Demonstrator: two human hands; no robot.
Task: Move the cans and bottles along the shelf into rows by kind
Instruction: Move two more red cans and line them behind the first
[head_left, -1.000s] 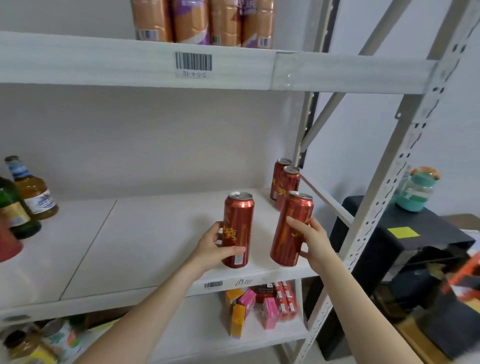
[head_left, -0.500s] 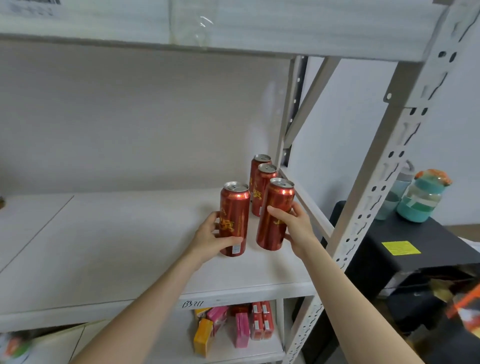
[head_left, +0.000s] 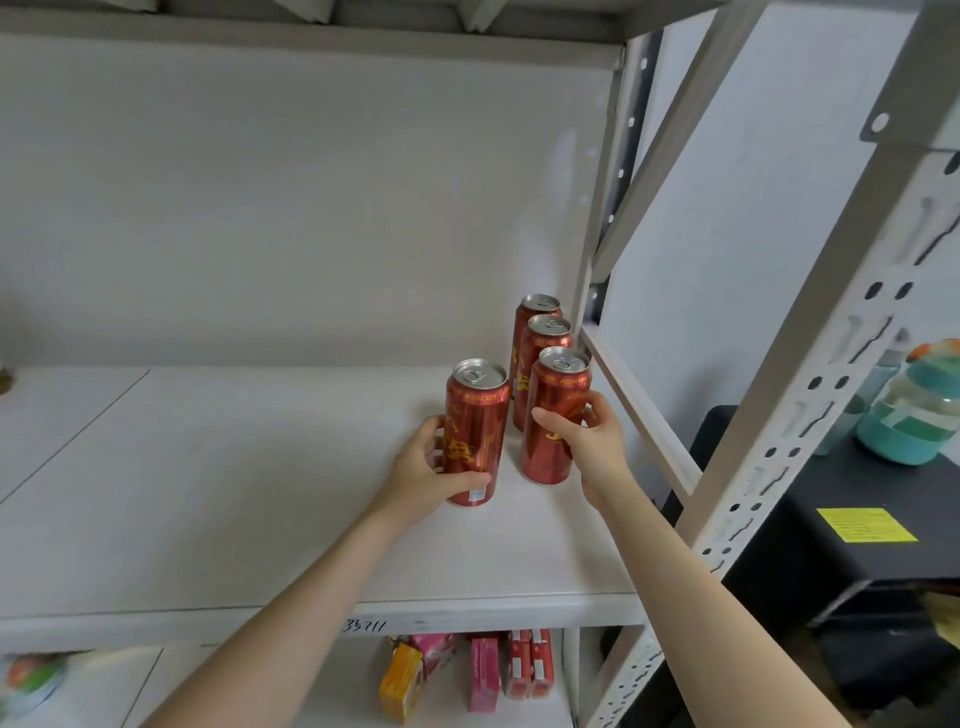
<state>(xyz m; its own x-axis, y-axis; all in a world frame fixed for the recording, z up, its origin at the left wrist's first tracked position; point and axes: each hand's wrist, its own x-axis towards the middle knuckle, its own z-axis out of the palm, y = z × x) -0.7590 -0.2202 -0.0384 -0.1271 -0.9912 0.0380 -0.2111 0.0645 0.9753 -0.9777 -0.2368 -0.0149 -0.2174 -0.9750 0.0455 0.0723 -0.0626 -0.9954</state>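
Note:
Several tall red beer cans stand at the right end of the white shelf (head_left: 218, 467). My left hand (head_left: 422, 474) grips the front-left can (head_left: 478, 410), which stands upright on the shelf. My right hand (head_left: 589, 447) wraps around the can (head_left: 550, 415) beside it on the right. Behind that one, two more red cans (head_left: 545, 340) (head_left: 535, 309) line up toward the back wall, partly hidden by each other.
A slanted metal brace (head_left: 636, 410) and the perforated upright (head_left: 810, 395) close the shelf's right end. Boxes (head_left: 483, 670) sit on the lower shelf. A teal jar (head_left: 914, 410) stands on a black unit (head_left: 852, 540) to the right.
Both hands have carried their cans back along the shelf toward the two rear cans. The right can now stands straight behind them in line; the view has shifted right and closer.

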